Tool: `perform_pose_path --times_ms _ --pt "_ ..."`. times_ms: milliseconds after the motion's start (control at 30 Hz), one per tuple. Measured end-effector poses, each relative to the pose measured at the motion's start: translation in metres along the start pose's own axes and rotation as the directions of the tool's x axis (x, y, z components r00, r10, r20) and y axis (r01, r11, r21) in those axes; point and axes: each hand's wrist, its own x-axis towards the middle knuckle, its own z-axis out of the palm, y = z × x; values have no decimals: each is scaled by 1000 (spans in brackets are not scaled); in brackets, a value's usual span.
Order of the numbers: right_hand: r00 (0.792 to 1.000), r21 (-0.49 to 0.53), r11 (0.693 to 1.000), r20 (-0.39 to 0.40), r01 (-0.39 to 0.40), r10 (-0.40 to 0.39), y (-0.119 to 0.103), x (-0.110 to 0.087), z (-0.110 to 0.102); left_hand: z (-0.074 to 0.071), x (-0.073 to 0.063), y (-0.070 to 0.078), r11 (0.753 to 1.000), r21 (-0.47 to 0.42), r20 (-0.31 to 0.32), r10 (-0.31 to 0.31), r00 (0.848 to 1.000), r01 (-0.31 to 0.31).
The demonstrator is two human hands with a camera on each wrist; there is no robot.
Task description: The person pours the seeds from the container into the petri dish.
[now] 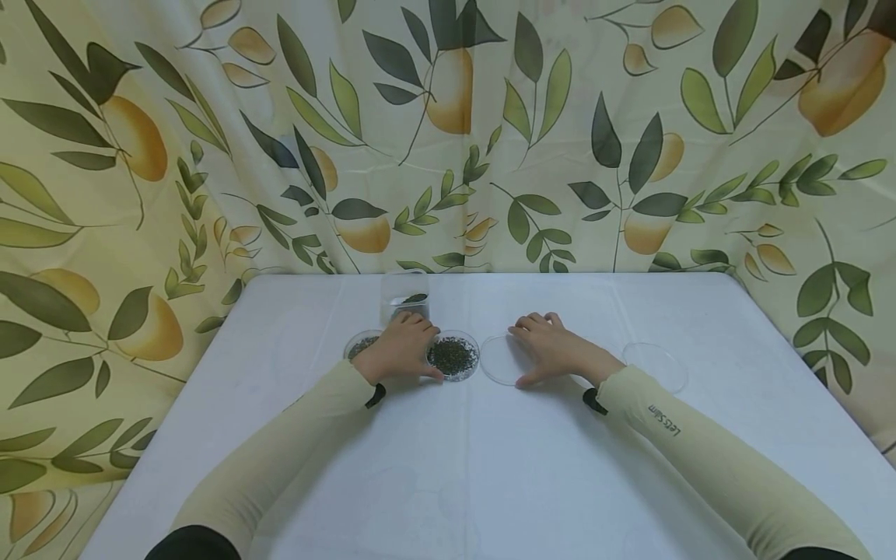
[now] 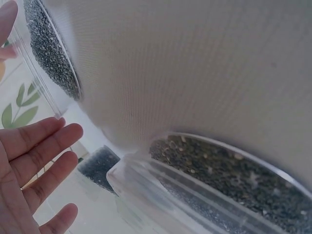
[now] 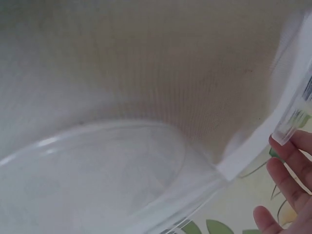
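Observation:
My left hand (image 1: 401, 348) holds the near-left rim of a petri dish (image 1: 453, 355) of dark green-black granules between thumb and fingers. A second filled petri dish (image 1: 362, 343) is partly hidden behind that hand; it shows large in the left wrist view, its granules (image 2: 234, 175) behind a clear wall. My right hand (image 1: 558, 350) has thumb and fingers on the rim of a shallow clear petri dish piece (image 1: 498, 360). Whether this is lid or base I cannot tell. In the right wrist view one fingertip touches its edge (image 3: 287, 131).
Another clear round dish piece (image 1: 656, 366) lies beyond my right forearm. Behind the left hand stands a clear box (image 1: 405, 288) with dark contents. All rest on a white-covered table (image 1: 448, 482), with a fruit-patterned curtain (image 1: 546, 171) behind it.

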Motion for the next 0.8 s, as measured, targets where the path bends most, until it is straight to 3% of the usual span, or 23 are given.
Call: perform_pose_path --times_ms 233,800 --pt "1000 28 1000 -21 -11 12 2 0 -3 -2 0 2 1000 -23 20 -7 1000 8" --pt "984 100 992 -169 76 -59 -7 7 -18 -4 0 3 1000 -18 37 -11 999 12"
